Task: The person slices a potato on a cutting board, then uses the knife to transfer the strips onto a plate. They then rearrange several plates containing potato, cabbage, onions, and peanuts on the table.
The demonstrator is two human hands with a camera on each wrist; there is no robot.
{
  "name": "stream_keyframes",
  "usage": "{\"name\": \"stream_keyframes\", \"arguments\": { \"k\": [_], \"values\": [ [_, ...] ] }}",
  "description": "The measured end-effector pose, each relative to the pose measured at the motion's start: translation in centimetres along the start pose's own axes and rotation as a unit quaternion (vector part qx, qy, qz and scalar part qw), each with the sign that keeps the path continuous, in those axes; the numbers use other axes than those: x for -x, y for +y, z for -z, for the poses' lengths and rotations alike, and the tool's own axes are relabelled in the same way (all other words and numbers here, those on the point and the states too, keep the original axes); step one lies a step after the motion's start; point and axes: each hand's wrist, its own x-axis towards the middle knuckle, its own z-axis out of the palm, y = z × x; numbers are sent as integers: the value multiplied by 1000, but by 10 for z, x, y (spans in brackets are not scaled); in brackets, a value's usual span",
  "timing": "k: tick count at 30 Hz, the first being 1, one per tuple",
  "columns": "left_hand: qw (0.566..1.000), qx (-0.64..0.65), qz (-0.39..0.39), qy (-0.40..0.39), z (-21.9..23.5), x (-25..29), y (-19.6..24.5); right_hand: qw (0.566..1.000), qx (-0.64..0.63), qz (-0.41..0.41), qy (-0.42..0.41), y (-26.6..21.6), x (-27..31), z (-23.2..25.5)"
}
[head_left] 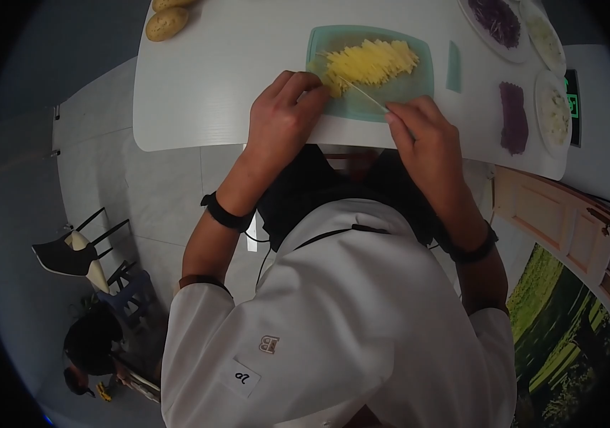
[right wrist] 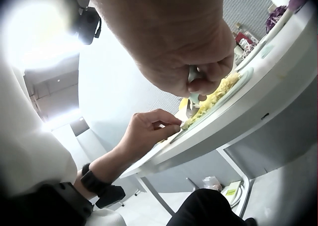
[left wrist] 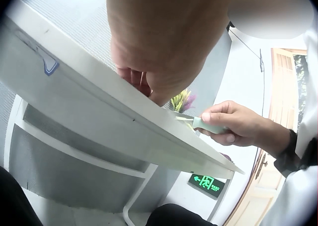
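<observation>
A heap of yellow potato strips (head_left: 373, 60) lies on a pale green cutting board (head_left: 415, 89). My right hand (head_left: 426, 139) grips a knife (head_left: 366, 94) by its light green handle (left wrist: 211, 127), and the thin blade points left over the board. At the board's left end, my left hand (head_left: 285, 114) has its fingers curled over potato pieces (head_left: 335, 83), close by the knife tip. From the right wrist view, the left hand's (right wrist: 149, 131) thumb and fingertips meet at the near end of the heap.
Two whole potatoes (head_left: 166, 24) sit at the table's far left. To the right are a flat pale green piece (head_left: 454, 67), a purple rectangular piece (head_left: 513, 118) and plates, one with purple shreds (head_left: 494, 23). A person (head_left: 93, 339) and a chair (head_left: 69, 253) are behind at left.
</observation>
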Motion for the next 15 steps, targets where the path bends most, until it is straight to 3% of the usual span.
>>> {"name": "stream_keyframes", "arguments": {
  "k": [6,15],
  "values": [
    [1000,9,-9,-8,-8,-4,-3,1000,5,-12,0,1,4,0],
    [1000,7,-7,-6,-7,1,-1,997,37,58,25,-11,5,-12]
  ]
}}
